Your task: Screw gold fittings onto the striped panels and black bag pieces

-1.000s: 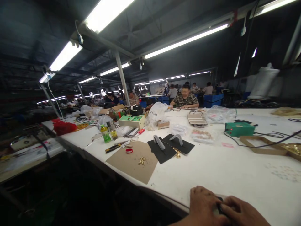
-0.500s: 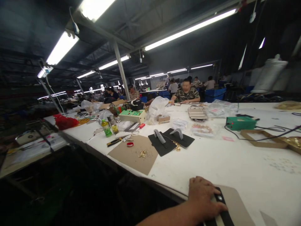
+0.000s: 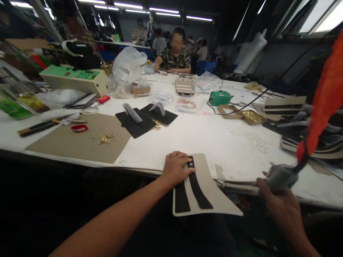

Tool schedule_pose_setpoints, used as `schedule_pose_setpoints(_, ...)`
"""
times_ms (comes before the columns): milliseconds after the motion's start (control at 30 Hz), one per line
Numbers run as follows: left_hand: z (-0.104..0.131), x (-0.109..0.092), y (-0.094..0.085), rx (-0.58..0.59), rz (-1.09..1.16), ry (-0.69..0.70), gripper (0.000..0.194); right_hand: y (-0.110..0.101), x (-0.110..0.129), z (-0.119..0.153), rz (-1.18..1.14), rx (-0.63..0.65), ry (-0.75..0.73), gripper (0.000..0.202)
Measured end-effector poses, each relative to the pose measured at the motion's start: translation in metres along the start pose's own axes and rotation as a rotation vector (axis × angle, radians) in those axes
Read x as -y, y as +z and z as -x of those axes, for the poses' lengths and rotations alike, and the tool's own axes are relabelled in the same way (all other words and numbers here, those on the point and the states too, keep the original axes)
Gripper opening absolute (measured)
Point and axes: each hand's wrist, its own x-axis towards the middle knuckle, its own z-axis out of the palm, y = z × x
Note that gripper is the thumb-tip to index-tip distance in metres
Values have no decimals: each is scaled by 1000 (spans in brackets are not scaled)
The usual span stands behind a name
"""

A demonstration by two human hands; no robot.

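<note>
A beige panel with two black straps lies partly over the front edge of the table. My left hand is closed on its upper left part, fingers and thumb around the top of one black strap near a silver snap. At the right, my right hand is closed around a grey tool. An orange-red wrapping rises from the tool's end. The tool's tip is not clear to see, and its fingers are partly hidden.
Gold chain links lie on a brown board beside black panels with wrapped handles. A green box with cables stands behind. Stacked panels are at the right. Across the table sits a person.
The view has swung down and right. My right hand with the grey tool has come into view, and more of the panel shows. My left hand stays on the panel.
</note>
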Motion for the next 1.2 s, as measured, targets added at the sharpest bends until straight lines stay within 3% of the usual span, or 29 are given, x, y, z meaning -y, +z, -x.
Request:
schedule_pose_setpoints(67, -1, 0, 1, 2, 2, -2, 35, -5, 27, 0, -53, -4, 39, 59)
schedule_pose_setpoints(133, -2, 1, 2, 1, -6, 0, 35, -13, 48, -2, -60, 91, 81, 59)
schedule_pose_setpoints(233, -3, 2, 3, -7, -23, 12, 35, -21, 61, -4, -11, 327, 147, 62)
schedule_pose_setpoints(300, -4, 2, 4, -4, -21, 19, 34, -17, 66, -3, -95, 372, 137, 49)
schedule_pose_setpoints(400, -4, 1, 3, 15, -26, 16, 34, 4, 91, 0, -531, 267, 49, 33)
schedule_pose_setpoints(500, -5, 1, 3, 32, -33, 3, 34, 35, 136, 1, -1028, 264, -29, 29)
schedule_pose_setpoints(567, -5, 1, 3, 36, -31, 0, 35, 57, 166, -1, -1165, 331, -93, 25)
schedule_pose_setpoints(667, -5, 2, 5, 35, -26, -6, 36, 91, 190, -4, -1153, 438, -201, 22)
schedule_pose_setpoints(867, -4, 2, 4, 45, -12, -2, 35, 135, 184, -6, -1049, 465, -318, 23)
schedule_pose_setpoints(1200, -6, 2, 4, 58, -13, -6, 35, 146, 176, -9, -1043, 478, -314, 24)
